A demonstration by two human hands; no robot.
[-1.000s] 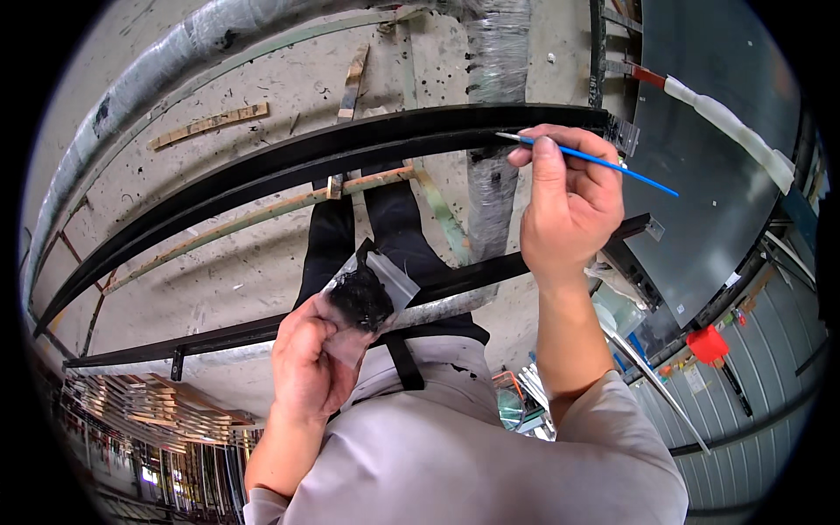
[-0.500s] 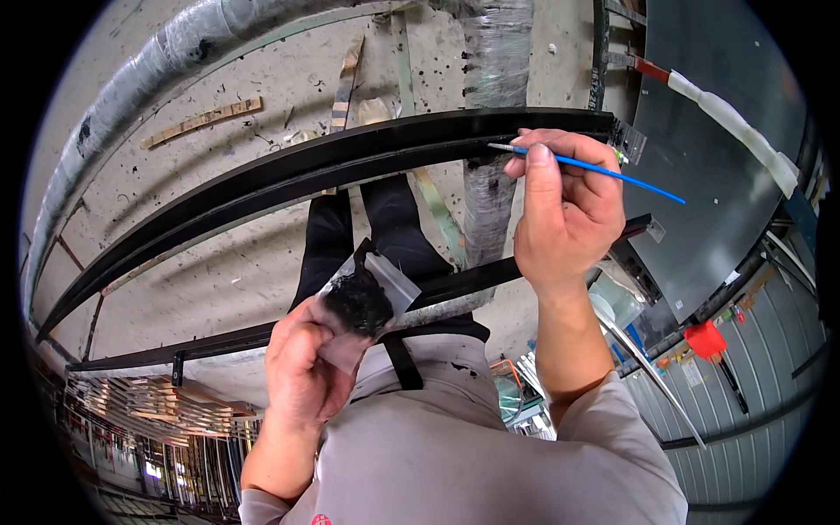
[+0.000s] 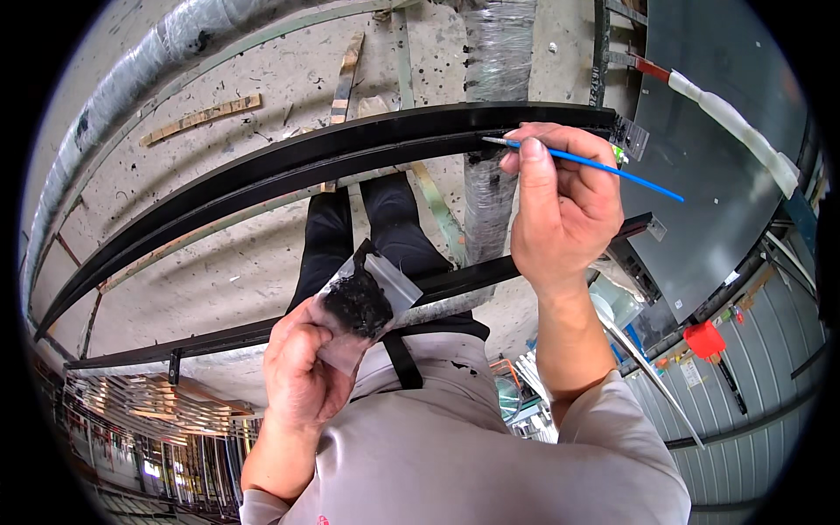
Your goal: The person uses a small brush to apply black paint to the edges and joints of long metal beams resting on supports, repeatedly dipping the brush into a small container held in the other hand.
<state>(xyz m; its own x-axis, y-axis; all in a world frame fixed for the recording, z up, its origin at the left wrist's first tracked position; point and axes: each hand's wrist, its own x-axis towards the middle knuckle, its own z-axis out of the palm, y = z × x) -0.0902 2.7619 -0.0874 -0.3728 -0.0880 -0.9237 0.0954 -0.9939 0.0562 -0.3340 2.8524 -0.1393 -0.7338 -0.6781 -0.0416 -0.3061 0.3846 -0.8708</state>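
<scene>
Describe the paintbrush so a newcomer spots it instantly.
Find the upper long black bar. Near its right end, the right hand pinches the thin paintbrush, tip at the bar. Its slim bright-blue handle sets it apart from the black bar.

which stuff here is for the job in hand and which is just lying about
In use:
blue brush, in the right hand, tip at the black bar
plastic bag with black paste, in the left hand

Seemingly lying about:
wood strip on the floor, upper left
dark panel, right
</scene>
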